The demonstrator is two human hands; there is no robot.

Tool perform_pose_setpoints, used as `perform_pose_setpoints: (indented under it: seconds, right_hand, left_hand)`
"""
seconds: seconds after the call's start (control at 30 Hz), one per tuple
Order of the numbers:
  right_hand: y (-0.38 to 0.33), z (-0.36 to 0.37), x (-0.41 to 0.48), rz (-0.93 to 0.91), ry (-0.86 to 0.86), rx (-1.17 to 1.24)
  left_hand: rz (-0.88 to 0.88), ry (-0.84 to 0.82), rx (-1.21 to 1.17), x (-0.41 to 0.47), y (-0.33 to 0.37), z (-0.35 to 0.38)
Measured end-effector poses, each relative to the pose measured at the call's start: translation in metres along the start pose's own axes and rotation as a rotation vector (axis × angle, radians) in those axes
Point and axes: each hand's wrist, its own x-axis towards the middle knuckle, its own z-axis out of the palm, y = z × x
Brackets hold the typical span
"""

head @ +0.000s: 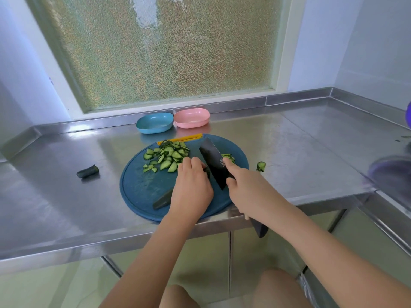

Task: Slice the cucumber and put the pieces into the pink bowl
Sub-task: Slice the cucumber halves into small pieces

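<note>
A dark green cucumber (162, 201) lies on the round blue cutting board (138, 190). My left hand (192, 185) grips it from above, hiding its middle. My right hand (249, 192) grips the handle of a black cleaver (214, 165), index finger stretched along the blade. The blade stands on the board just right of my left fingertips. A heap of cucumber slices (166, 156) lies on the far part of the board, and a few slices (229, 157) lie behind the blade. The pink bowl (191, 118) stands beyond the board and looks empty.
A blue bowl (154, 122) sits left of the pink one. A cucumber end (87, 171) lies on the steel counter (300, 152) to the left, another chunk (261, 166) just right of the board. A blurred purple object (391, 174) is at the right edge.
</note>
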Motion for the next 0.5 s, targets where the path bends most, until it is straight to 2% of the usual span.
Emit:
perform_pose_setpoints:
  seconds: [0.17,0.5]
  right_hand:
    - [-0.0009,-0.0098,-0.0003,-0.005,0.021,0.076]
    - [-0.0056,-0.0083,0.0020,-0.025,0.007,0.028]
  left_hand:
    - [0.010,-0.006,0.029,0.0004,0.0013,-0.0009]
    - [0.001,-0.033,0.014,-0.0001,-0.0029,0.0016]
